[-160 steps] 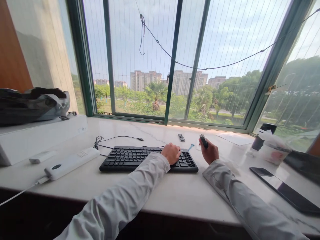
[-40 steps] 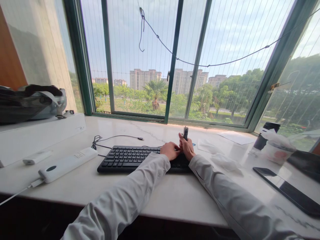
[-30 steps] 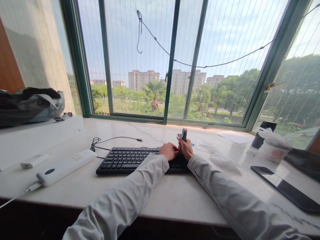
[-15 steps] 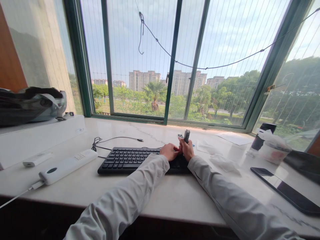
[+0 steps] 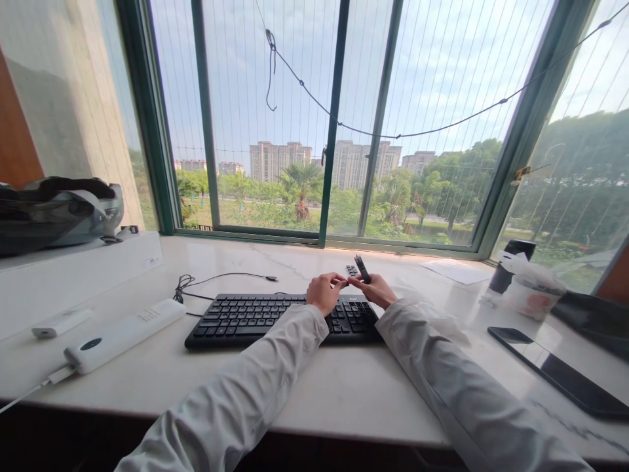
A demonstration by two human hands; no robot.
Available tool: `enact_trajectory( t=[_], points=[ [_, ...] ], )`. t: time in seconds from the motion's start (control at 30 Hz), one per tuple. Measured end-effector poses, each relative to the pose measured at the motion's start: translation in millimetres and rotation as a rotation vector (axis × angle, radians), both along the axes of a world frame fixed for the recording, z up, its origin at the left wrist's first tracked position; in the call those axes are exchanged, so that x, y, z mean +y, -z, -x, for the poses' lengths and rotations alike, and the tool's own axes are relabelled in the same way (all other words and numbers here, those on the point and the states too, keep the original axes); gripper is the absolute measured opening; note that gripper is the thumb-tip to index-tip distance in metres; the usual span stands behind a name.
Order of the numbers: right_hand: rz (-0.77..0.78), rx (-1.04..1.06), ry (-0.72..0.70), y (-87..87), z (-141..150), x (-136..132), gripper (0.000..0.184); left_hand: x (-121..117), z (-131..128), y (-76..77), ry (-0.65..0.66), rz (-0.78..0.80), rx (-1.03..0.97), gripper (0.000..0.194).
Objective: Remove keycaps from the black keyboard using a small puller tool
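A black keyboard [image 5: 250,314] lies on the white marbled counter, its right end beneath my hands. My left hand [image 5: 324,293] is closed in a pinch over its right part, on a small black piece [image 5: 346,283] that looks like a keycap. Against that piece my right hand [image 5: 376,290] brings its fingertips, while it also grips a slim dark stick-like tool [image 5: 362,267] that leans up and left; its exact kind is unclear. Several loose black keycaps [image 5: 351,269] lie just behind the keyboard. My fingers hide part of the keyboard's upper right area.
Left of the keyboard are a white power strip-like device [image 5: 125,334], a small white box [image 5: 61,322] and a coiled black cable [image 5: 183,288]. On the right lie crumpled tissue [image 5: 445,322], paper [image 5: 456,271], a phone [image 5: 555,367] and a plastic bag [image 5: 531,292]. Windows [image 5: 322,131] stand behind.
The dark tool has tipped from upright to leaning left. My hands have risen slightly off the keys, uncovering the number pad, and the small black piece shows between my fingers. The view shifted slightly.
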State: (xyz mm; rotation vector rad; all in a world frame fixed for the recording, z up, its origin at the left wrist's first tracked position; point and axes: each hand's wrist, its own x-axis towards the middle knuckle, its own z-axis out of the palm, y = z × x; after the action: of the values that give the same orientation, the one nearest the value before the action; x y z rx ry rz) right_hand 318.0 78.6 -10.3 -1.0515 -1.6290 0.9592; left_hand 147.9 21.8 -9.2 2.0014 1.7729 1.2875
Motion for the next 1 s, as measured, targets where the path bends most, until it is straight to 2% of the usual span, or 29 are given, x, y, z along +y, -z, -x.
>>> enact_trajectory(
  t=[0.27,0.63,0.77,0.9,1.0],
  points=[
    [-0.108,-0.090,0.015,2.8,1.7,0.0,0.031,-3.1,1.4,1.2,-0.002,-0.012,0.119,0.021],
    [-0.174,-0.444,0.092,2.2,0.4,1.9,0.049,-5.7,0.9,1.1,0.006,-0.100,0.190,0.020],
    [-0.219,-0.558,0.273,-5.4,-6.4,-0.3,0.046,-4.6,2.8,1.2,-0.032,-0.074,0.220,0.019],
    [-0.187,-0.855,0.532,-8.9,-16.9,-2.6,0.045,-0.8,8.4,1.6,-0.079,-0.068,0.276,0.018],
    [-0.140,-1.019,0.570,-7.4,-20.8,-4.1,0.043,-0.4,13.2,-1.0,-0.095,-0.068,0.333,0.020]
  ],
)
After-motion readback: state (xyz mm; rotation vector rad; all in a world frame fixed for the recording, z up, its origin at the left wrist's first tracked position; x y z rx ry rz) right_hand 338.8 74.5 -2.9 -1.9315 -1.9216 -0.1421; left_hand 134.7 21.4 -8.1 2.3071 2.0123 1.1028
